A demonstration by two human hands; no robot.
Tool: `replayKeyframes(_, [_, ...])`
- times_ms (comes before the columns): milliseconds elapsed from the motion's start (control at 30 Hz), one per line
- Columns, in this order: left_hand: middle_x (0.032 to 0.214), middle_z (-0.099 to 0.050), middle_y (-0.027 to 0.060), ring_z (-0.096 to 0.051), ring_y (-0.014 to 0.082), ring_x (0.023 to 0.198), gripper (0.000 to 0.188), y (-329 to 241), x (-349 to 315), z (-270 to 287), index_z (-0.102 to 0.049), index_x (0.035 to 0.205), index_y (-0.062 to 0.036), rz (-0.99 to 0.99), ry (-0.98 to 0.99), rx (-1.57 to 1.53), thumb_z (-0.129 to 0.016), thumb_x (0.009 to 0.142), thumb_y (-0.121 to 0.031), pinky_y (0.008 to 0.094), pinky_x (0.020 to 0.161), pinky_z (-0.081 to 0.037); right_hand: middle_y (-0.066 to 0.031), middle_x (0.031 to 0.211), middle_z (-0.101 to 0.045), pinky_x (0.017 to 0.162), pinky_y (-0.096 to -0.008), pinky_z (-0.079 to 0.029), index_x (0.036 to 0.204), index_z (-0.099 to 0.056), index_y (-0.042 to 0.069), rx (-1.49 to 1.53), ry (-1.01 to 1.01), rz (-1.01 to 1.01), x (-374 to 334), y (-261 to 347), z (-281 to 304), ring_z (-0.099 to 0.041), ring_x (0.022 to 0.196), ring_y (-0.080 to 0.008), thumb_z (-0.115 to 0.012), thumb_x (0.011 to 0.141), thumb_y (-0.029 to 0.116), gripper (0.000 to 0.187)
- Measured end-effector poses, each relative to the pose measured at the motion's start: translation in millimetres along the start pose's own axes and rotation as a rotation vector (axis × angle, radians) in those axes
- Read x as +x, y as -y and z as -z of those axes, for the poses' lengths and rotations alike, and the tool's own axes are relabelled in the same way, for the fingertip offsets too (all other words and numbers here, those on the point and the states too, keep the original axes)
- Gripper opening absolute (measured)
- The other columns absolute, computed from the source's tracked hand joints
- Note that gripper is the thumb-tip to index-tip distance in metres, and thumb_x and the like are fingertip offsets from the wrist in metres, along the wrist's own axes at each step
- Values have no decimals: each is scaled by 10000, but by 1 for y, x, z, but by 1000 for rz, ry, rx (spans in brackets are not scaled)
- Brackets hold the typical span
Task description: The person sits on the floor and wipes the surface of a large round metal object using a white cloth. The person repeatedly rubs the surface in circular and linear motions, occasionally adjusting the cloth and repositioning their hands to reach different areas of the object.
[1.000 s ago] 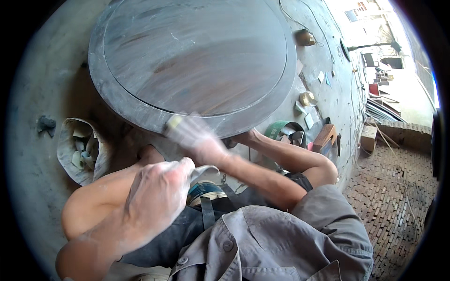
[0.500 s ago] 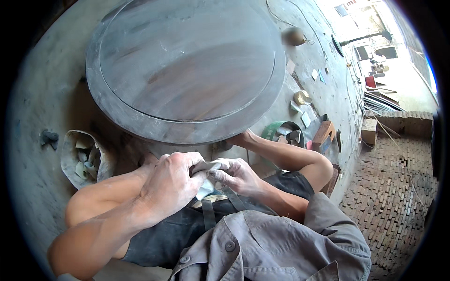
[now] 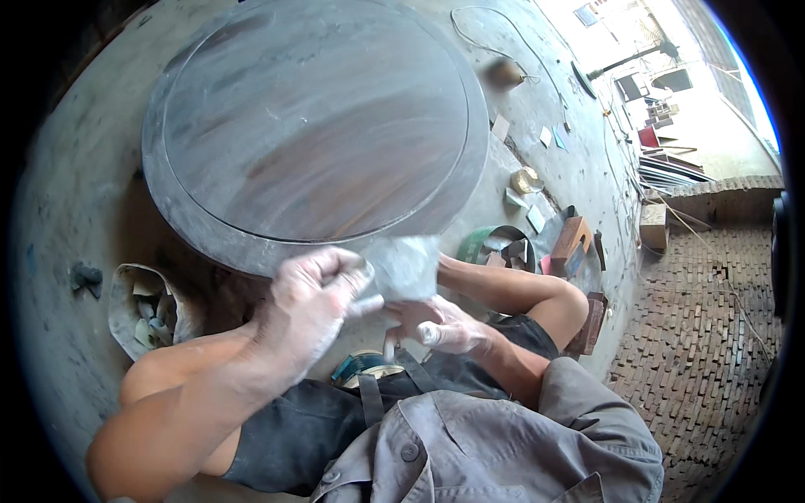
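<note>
While a second ago the right hand (image 3: 440, 331) rubbed the round tabletop's (image 3: 314, 126) rim, both hands now meet at the lap: the left hand (image 3: 314, 298), fisted, and the right together grip a grey, dusty abrasive sheet (image 3: 405, 267), folding it. Dark wood shows smooth, streaked grain.

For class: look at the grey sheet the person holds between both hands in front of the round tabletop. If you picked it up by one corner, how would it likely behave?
The grey sheet looks thin and creased, so it would probably flop rather than stay flat. The left hand and right hand bend it easily, which suggests it is light. Its dusty, matt surface probably grips well rather than slipping.
</note>
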State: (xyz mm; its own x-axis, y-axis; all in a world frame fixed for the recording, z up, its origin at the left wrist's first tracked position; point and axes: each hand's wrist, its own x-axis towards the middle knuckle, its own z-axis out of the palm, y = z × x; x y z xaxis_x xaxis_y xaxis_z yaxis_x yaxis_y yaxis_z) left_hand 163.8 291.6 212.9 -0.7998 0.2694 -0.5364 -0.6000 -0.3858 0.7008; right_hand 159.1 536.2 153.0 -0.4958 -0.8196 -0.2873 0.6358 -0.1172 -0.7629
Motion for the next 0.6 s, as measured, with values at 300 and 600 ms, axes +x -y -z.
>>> replayKeyframes(300, [1156,-691,100,-682,152,1018,264,-24,2,8,-679,1203,54,170,171,131,-563,1072,-145,343,914,-620,-205,1377,-588,753,-474,-666,1526,-389,14,459,-102,23,11,4,5,-672,1172,-326,-571,1057,380,622])
replayKeyframes(600, [864,-756,57,-689,96,807,298,-47,59,46,-800,1035,-36,150,308,588,-707,1011,-318,289,717,-580,-105,1658,-276,1246,-523,-318,1655,-172,107,382,-122,61,45,48,-27,-380,1493,-308,-599,1023,487,852])
